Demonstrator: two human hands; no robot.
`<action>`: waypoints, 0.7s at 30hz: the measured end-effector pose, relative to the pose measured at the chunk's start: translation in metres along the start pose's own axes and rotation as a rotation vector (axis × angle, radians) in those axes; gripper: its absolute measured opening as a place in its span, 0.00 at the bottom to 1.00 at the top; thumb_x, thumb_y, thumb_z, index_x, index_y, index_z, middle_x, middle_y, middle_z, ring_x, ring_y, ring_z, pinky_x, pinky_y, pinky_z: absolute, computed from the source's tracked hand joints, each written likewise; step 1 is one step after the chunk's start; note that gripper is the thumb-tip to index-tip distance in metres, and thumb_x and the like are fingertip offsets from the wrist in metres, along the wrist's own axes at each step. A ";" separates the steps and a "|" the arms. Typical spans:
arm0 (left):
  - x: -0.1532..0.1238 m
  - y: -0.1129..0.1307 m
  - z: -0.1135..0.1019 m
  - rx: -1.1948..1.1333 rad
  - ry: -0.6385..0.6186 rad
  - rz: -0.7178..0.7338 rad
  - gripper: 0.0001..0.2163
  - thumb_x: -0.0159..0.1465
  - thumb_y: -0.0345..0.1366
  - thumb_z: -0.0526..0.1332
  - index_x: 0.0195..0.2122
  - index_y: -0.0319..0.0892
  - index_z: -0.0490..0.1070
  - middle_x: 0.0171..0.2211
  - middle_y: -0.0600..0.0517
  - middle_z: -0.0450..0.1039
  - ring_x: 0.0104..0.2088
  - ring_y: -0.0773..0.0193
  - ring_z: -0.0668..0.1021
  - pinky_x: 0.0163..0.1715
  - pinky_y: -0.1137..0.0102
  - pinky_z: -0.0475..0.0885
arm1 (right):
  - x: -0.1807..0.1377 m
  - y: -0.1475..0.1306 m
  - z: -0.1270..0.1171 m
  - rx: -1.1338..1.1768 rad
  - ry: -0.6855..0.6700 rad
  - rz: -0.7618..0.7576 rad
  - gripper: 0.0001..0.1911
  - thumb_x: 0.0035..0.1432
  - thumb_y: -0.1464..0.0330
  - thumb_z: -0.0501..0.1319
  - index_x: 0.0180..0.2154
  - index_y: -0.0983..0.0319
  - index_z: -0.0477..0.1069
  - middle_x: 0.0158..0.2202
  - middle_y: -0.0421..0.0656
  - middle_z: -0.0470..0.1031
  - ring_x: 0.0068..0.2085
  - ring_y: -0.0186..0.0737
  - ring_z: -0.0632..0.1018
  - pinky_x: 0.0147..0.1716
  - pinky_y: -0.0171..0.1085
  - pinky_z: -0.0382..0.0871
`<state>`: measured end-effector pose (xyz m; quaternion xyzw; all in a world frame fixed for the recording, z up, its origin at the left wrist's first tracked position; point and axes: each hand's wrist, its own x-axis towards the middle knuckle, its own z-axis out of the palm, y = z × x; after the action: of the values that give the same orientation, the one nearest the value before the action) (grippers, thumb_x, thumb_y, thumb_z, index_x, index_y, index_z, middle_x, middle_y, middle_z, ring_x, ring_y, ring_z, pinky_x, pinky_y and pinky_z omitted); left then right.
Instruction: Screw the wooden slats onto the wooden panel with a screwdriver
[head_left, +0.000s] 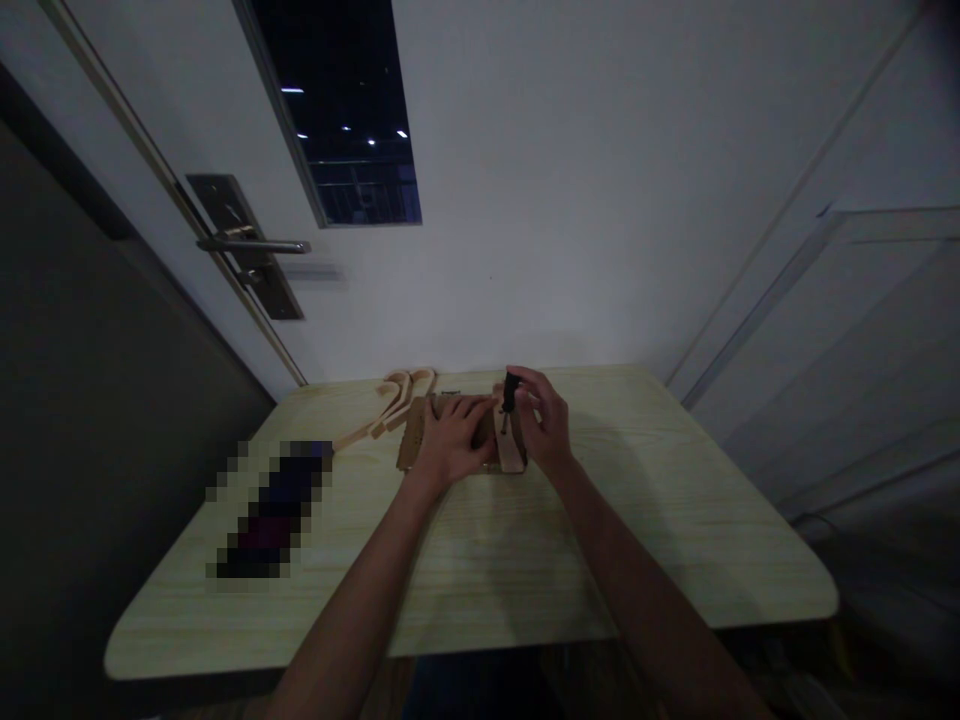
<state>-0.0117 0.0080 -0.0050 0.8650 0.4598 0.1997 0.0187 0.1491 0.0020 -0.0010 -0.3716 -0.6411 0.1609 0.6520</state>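
My right hand (550,425) pinches the black handle of a small screwdriver (511,390), held nearly upright with its shaft pointing down. Below the tip lies a pale wooden piece (511,457), on the right end of a brown board that looks like cardboard (412,436). Flat across the board rests my left hand (452,440), its fingers spread and the thumb towards the wooden piece. The fingers hide much of the board's middle. Whether a screw sits under the tip is too small to tell.
Several pale wooden hook-shaped pieces (397,395) lie left of the board. A pixelated dark object (277,515) is on the left of the wood-grain table (675,540). Behind the table stands a white door (540,200) with a metal handle (262,246).
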 end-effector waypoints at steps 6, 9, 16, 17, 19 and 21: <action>0.000 -0.001 0.002 -0.002 0.003 -0.002 0.24 0.62 0.41 0.56 0.61 0.52 0.59 0.60 0.49 0.65 0.60 0.50 0.65 0.61 0.36 0.41 | -0.001 0.002 0.002 0.066 -0.068 0.015 0.15 0.65 0.61 0.53 0.52 0.53 0.66 0.44 0.43 0.78 0.39 0.36 0.80 0.40 0.39 0.77; 0.000 0.000 0.002 -0.004 0.005 -0.003 0.24 0.62 0.41 0.57 0.61 0.52 0.59 0.60 0.49 0.65 0.60 0.51 0.64 0.62 0.37 0.40 | 0.000 0.007 0.003 0.016 -0.034 0.035 0.15 0.63 0.61 0.57 0.50 0.54 0.68 0.43 0.44 0.78 0.38 0.37 0.80 0.38 0.39 0.76; 0.000 0.001 0.000 0.007 -0.013 -0.007 0.24 0.63 0.41 0.56 0.61 0.52 0.59 0.60 0.49 0.66 0.60 0.51 0.64 0.61 0.36 0.41 | 0.002 0.009 0.003 -0.046 0.076 0.043 0.17 0.54 0.60 0.66 0.45 0.55 0.70 0.35 0.39 0.76 0.31 0.33 0.76 0.27 0.32 0.73; 0.000 0.001 0.000 0.007 -0.007 -0.002 0.24 0.63 0.41 0.55 0.61 0.52 0.58 0.59 0.49 0.66 0.60 0.51 0.64 0.61 0.36 0.41 | 0.002 0.008 0.002 -0.049 0.071 0.034 0.16 0.55 0.60 0.65 0.46 0.55 0.70 0.36 0.40 0.75 0.32 0.33 0.76 0.27 0.32 0.73; 0.000 0.000 0.001 0.009 0.010 0.006 0.24 0.63 0.41 0.55 0.61 0.52 0.58 0.59 0.50 0.66 0.60 0.51 0.65 0.60 0.35 0.41 | 0.002 0.006 0.001 -0.034 0.048 0.018 0.14 0.59 0.60 0.61 0.47 0.55 0.70 0.40 0.42 0.75 0.35 0.34 0.76 0.29 0.32 0.74; 0.000 -0.001 0.002 0.015 0.020 0.012 0.23 0.64 0.41 0.55 0.61 0.52 0.58 0.59 0.50 0.66 0.60 0.50 0.65 0.60 0.34 0.41 | 0.001 0.004 -0.001 0.009 0.030 0.011 0.13 0.63 0.60 0.56 0.47 0.56 0.70 0.43 0.44 0.74 0.39 0.35 0.77 0.31 0.33 0.75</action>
<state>-0.0118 0.0087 -0.0071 0.8659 0.4562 0.2050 0.0066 0.1508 0.0051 -0.0028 -0.3745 -0.6283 0.1619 0.6625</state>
